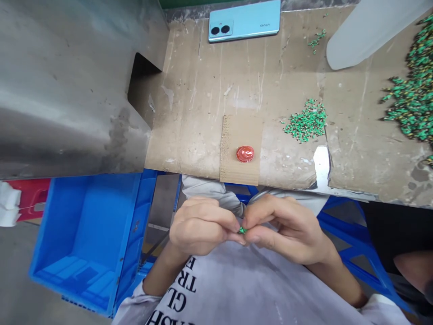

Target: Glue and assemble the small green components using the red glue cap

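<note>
My left hand [203, 225] and my right hand [287, 229] meet fingertip to fingertip in front of my chest, just off the table's near edge. Between their pinched fingers is a small green piece [242, 230], mostly hidden by the fingertips. On the table ahead of my hands lies a cardboard strip [241, 128], and a shiny red domed piece [245, 154] sits on it. To the right of the strip is a small heap of green pieces [306, 122]. Their exact kind is too small to make out.
A larger pile of green and dark pieces [417, 90] spreads at the far right. A whitish translucent container [368, 34] and a light blue phone [245, 21] rest at the back. Metal housing [67, 90] borders the left, above a blue crate [98, 225]. Another person's arm [414, 268] shows lower right.
</note>
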`<state>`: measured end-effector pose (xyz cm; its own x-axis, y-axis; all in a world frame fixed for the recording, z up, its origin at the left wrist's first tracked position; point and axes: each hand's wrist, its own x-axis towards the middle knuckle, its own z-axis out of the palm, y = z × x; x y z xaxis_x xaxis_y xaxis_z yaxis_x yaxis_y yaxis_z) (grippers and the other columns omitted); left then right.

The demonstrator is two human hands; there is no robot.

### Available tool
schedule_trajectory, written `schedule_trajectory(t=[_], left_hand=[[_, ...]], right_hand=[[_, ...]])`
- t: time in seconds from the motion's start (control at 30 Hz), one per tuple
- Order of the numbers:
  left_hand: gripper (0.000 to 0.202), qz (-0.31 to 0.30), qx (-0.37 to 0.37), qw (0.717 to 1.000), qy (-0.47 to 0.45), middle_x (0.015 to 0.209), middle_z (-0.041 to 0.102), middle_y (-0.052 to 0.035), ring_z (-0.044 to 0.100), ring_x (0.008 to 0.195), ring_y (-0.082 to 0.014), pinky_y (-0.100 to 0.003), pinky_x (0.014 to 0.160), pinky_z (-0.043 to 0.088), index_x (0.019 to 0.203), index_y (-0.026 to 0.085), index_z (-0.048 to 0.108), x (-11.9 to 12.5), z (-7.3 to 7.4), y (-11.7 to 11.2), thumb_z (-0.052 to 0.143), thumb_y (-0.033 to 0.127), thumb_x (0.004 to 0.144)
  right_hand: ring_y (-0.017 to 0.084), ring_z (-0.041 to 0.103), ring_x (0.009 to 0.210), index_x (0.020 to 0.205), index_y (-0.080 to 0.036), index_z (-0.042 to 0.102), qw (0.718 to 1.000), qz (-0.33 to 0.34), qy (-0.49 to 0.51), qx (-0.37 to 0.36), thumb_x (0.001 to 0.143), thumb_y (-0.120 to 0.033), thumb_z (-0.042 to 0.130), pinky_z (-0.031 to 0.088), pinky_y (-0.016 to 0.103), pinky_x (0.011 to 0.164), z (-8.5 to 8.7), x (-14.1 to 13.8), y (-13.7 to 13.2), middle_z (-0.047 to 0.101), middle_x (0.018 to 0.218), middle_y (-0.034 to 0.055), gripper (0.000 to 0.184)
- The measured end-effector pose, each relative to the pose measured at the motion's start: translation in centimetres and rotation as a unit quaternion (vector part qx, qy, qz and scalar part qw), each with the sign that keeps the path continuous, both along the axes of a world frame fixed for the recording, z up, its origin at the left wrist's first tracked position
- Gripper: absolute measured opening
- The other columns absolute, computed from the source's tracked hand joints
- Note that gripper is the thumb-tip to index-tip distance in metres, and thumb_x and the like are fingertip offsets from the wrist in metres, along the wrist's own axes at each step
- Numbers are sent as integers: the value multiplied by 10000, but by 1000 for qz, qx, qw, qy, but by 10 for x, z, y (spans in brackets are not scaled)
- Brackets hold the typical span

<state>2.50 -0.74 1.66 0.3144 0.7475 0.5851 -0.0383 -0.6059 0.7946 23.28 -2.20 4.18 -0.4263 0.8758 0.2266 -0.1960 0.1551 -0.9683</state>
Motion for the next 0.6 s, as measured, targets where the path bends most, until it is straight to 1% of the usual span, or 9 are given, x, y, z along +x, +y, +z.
schedule_trajectory(t=[0.03, 0.07, 0.13, 0.23, 0.33, 0.5, 0.6], left_hand=[[307, 4, 30, 999, -24, 748, 793, 43, 399, 381, -45, -238, 404, 360, 796, 207, 625, 3, 3, 3, 839, 281, 1004], [307, 9, 46, 998, -41, 754, 796, 30, 410, 390, -43, -235, 402, 355, 787, 191, 621, 5, 5, 5, 860, 216, 978], [334, 12, 57, 997, -58, 747, 797, 15, 420, 397, -45, -234, 396, 339, 761, 179, 603, 7, 7, 7, 875, 167, 953], [297, 5, 38, 997, -70, 775, 811, 9, 438, 404, -55, -248, 400, 337, 789, 188, 624, 7, 4, 7, 860, 188, 969], [258, -10, 19, 997, -78, 810, 812, 8, 480, 418, -57, -249, 410, 380, 823, 196, 643, 5, 0, 4, 846, 194, 983], [315, -18, -24, 992, -125, 861, 816, 18, 637, 481, -62, -204, 437, 488, 804, 207, 587, 6, 0, 1, 844, 190, 986], [357, -20, -49, 991, -127, 907, 835, 28, 677, 500, -68, -197, 447, 522, 804, 220, 539, 4, -2, -1, 843, 220, 992]], right_hand=[[112, 782, 717, 1068, -215, 703, 1000, 1, 1, 2, 1141, -292, 673, 602, 180, 637, 0, 0, 0, 826, 865, 11, 110], [112, 779, 720, 1070, -217, 704, 1000, 1, 0, 4, 1141, -293, 673, 599, 179, 637, 0, 1, 0, 825, 870, 11, 109], [112, 764, 718, 1063, -221, 706, 1000, -1, -7, 10, 1138, -306, 681, 592, 181, 641, -1, 1, -1, 816, 865, 6, 116], [105, 727, 697, 1056, -227, 708, 1000, 0, -9, 25, 1137, -320, 682, 575, 184, 648, -3, 0, -2, 795, 861, -4, 126], [101, 706, 686, 1089, -232, 712, 999, 8, 0, 36, 1147, -286, 658, 566, 190, 649, -6, -1, -4, 785, 876, -6, 96], [112, 728, 703, 1094, -242, 712, 1000, 4, -12, 26, 1146, -311, 659, 574, 200, 659, -4, -2, -4, 804, 889, 0, 101], [114, 751, 716, 1113, -240, 700, 999, 3, -30, 28, 1154, -333, 644, 586, 195, 673, -1, -1, -2, 820, 877, 6, 116]])
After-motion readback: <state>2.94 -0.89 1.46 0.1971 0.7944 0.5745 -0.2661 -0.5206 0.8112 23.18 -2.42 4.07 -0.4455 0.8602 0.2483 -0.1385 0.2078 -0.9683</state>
